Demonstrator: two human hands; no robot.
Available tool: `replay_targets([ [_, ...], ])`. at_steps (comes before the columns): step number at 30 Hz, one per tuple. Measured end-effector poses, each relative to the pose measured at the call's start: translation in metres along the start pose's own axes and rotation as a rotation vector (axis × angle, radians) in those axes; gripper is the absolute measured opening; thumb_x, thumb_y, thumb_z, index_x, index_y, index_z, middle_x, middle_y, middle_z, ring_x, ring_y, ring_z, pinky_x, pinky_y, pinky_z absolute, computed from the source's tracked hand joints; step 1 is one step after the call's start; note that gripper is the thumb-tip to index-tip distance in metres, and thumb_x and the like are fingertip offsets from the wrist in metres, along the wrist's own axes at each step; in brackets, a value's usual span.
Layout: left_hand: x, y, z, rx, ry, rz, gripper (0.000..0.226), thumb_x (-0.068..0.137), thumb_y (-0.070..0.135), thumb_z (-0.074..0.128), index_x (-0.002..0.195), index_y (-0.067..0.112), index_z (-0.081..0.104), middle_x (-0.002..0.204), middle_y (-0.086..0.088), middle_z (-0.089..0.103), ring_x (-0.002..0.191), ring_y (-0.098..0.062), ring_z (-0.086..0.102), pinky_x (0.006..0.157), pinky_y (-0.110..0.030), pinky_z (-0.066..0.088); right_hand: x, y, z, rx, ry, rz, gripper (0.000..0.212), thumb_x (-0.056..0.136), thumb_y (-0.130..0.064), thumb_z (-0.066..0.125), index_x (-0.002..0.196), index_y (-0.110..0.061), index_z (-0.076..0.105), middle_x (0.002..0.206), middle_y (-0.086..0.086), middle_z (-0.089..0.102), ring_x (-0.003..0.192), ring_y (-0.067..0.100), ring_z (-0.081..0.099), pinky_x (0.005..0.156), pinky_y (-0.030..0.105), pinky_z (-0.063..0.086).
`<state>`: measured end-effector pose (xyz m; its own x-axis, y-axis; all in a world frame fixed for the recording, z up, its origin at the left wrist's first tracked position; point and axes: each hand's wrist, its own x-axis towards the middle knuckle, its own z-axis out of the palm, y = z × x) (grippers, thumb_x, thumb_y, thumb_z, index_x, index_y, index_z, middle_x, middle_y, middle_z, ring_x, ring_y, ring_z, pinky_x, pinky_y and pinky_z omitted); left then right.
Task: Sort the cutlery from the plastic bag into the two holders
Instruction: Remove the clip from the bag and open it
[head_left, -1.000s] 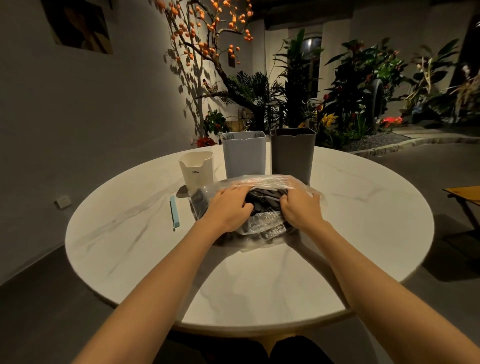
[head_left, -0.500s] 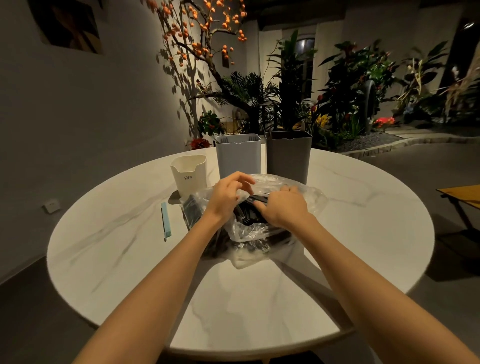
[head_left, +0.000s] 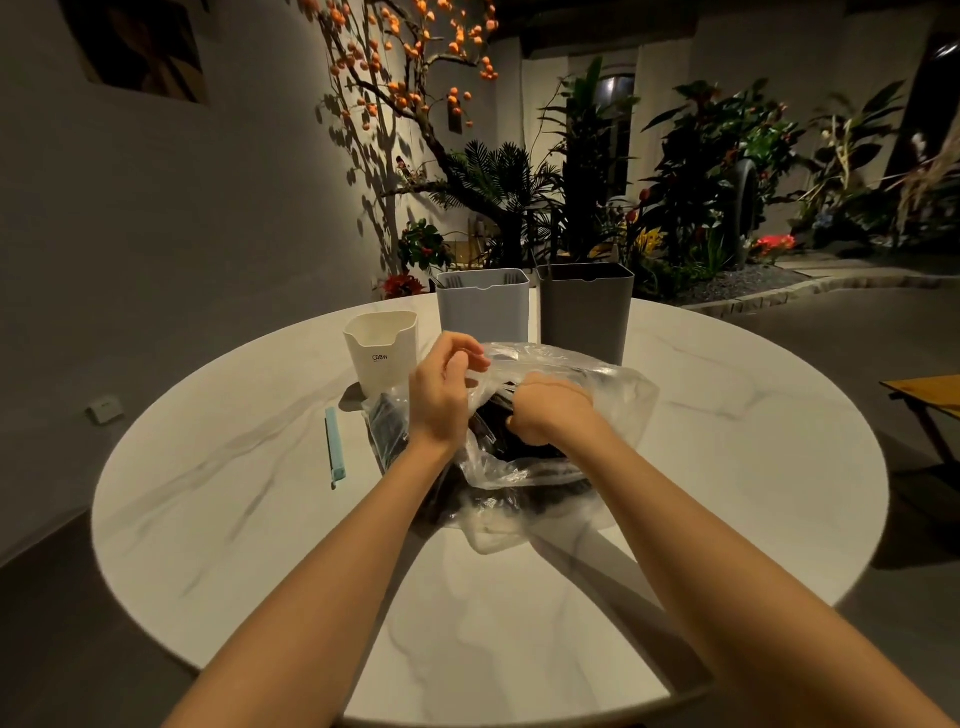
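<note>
Two hands are at work on one clear plastic bag (head_left: 597, 415), which lies near the middle of the round marbled tabletop (head_left: 727, 467). Left hand (head_left: 444, 389): fingers curled, its grip pinching the upper edge of the bag film and lifting it. Right hand (head_left: 550, 410): fingers curled down into the bag mouth; its grip is closed, but whether on the film or on an item inside cannot be told, as the fingertips are hidden. Dark cutlery (head_left: 498, 431) is visible through the film, bunched inside the bag; the pieces cannot be counted.

Two tall rectangular holders stand side by side just behind the bag: one light grey holder (head_left: 483, 312) on the left, with a few fork tines showing above its rim, and one dark grey holder (head_left: 584, 312) on the right, whose contents cannot be seen. The bag's far edge is close to the dark grey holder's base.

One small white cup (head_left: 382, 348) with a printed mark stands left of the light grey holder, near the bag's left corner. One pale blue stick (head_left: 331, 447) lies flat on the tabletop, left of the bag and apart from it.

One cluster of potted plants (head_left: 675, 197) and one tree with orange fruit (head_left: 415, 62) stand beyond the tabletop.
</note>
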<state>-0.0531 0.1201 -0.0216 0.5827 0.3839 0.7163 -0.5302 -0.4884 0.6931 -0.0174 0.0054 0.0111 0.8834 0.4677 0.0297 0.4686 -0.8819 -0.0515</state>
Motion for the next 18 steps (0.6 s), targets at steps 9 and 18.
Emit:
replay_targets([
  [9, -0.002, -0.008, 0.002, 0.149, -0.231, 0.051, 0.028, 0.090, 0.029, 0.035, 0.101, 0.024, 0.061, 0.106, -0.002, 0.066, 0.104, -0.013, 0.059, 0.093, -0.038, 0.049, -0.003, -0.004, -0.015, 0.139, -0.093, -0.107, 0.035, 0.097, -0.041, 0.048, 0.120, -0.015, 0.054, 0.097, 0.003, 0.048, 0.093, 0.025, 0.048, 0.086, 0.036, 0.043],
  [18, -0.005, -0.002, -0.005, 0.166, -0.088, 0.023, 0.025, 0.092, 0.025, 0.034, 0.091, 0.021, 0.059, 0.088, 0.006, 0.066, 0.085, -0.007, 0.063, 0.074, -0.034, 0.055, -0.001, 0.004, -0.022, 0.054, -0.205, -0.021, 0.028, 0.095, -0.037, 0.056, 0.105, -0.011, 0.057, 0.104, 0.006, 0.055, 0.102, 0.025, 0.058, 0.091, 0.037, 0.053],
])
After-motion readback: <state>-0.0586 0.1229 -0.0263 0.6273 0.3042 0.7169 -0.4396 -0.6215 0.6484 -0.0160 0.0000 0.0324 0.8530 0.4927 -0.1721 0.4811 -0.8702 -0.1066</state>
